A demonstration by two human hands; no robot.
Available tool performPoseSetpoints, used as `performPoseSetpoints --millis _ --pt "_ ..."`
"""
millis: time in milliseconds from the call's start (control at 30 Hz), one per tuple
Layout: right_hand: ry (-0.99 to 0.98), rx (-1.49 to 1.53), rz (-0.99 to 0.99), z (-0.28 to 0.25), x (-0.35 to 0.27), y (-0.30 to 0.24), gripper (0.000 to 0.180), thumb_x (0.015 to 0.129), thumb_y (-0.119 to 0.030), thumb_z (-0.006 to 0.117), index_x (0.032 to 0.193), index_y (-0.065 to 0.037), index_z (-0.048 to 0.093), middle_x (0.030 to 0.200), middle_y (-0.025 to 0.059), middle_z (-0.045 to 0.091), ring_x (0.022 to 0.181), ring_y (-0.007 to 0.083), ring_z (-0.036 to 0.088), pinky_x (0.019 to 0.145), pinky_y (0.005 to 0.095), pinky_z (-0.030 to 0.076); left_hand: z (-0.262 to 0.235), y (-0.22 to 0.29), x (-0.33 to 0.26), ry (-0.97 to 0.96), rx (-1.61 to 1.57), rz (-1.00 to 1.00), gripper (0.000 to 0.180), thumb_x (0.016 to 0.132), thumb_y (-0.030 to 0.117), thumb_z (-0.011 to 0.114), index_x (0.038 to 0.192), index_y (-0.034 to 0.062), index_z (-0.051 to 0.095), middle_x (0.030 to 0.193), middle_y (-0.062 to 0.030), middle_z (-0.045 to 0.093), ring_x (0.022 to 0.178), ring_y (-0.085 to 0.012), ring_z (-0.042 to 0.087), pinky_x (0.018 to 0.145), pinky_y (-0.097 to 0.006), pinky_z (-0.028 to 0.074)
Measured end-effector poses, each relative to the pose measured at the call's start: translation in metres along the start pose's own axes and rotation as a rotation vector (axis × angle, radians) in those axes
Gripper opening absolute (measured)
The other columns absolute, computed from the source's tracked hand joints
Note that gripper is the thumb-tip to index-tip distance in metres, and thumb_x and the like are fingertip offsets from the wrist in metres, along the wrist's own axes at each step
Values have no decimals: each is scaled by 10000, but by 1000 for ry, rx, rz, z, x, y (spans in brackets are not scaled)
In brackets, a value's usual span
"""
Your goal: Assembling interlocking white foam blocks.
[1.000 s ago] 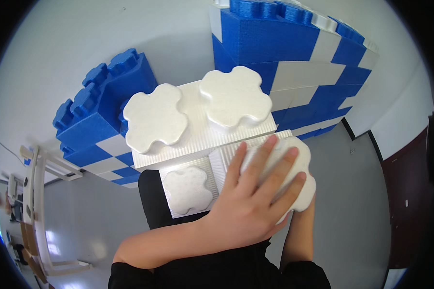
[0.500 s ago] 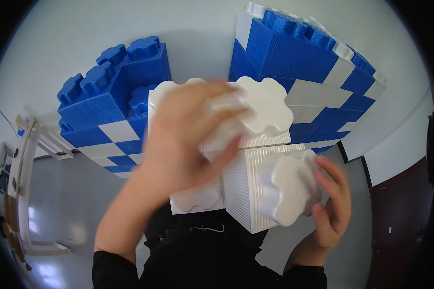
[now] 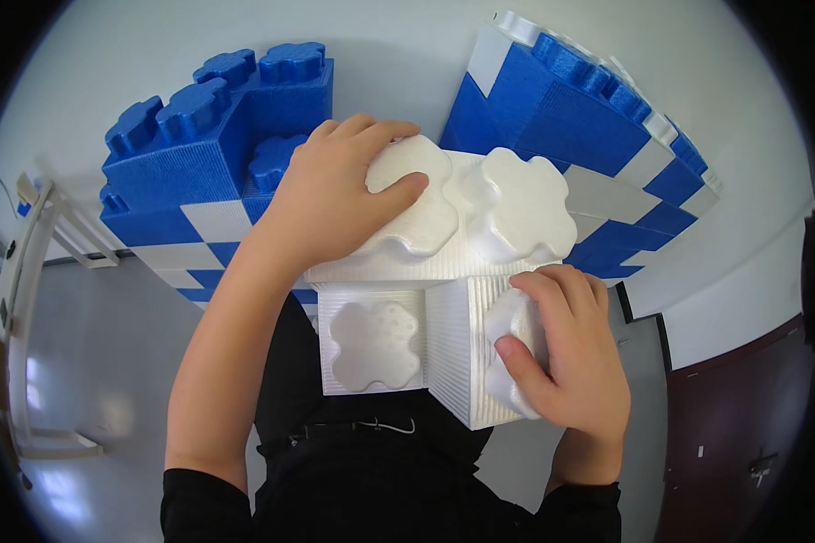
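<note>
In front of my body are white foam building blocks with cloverleaf-shaped studs and ribbed sides. My left hand [image 3: 335, 195] grips the left stud of a long white block [image 3: 527, 204], its thumb lying across the stud's top and its fingers over the far edge. Nearer to me and to the right, my right hand [image 3: 575, 353] is curled over the stud of a second white block [image 3: 450, 348], hiding part of that stud. Left of this block, a lower white stud [image 3: 376, 346] lies bare. Whether the lower studs belong to one stepped piece, I cannot tell.
Stacks of blue and white blocks rise on the left [image 3: 177, 172] and right [image 3: 575, 118] against a pale wall [image 3: 389, 81]. A white frame stand [image 3: 27, 271] is at far left on the grey floor [image 3: 127, 362]. A dark red door [image 3: 733, 425] stands at right.
My left hand has moved left and settled on the long block's left stud, uncovering the lower stud. My right hand has shifted left, further over its stud. The view has shifted slightly.
</note>
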State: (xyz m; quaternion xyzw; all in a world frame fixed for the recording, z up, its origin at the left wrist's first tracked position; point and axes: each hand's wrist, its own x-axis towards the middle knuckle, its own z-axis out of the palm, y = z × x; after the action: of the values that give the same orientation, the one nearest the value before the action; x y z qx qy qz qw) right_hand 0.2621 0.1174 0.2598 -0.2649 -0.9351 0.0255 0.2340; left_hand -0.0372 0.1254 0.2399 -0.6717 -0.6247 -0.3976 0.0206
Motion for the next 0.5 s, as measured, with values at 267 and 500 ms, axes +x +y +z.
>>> performPoseSetpoints --millis 267,500 --pt "-89 -94 -26 7 0 0 557 812 -212 762 1285 27 590 1208 223 622 1098 388 586 1001 545 379 0 0 -3 -1 -9 16 505 931 327 733 1369 78 692 1272 -109 693 1219 -341 602 1114 -442 451" --pt "-123 -106 3 19 -5 0 559 804 -221 759 1276 26 592 1172 209 611 1079 379 579 993 538 375 -2 4 -6 -2 -28 35 509 931 324 732 1367 65 691 1277 -115 691 1222 -341 601 1114 -444 453"
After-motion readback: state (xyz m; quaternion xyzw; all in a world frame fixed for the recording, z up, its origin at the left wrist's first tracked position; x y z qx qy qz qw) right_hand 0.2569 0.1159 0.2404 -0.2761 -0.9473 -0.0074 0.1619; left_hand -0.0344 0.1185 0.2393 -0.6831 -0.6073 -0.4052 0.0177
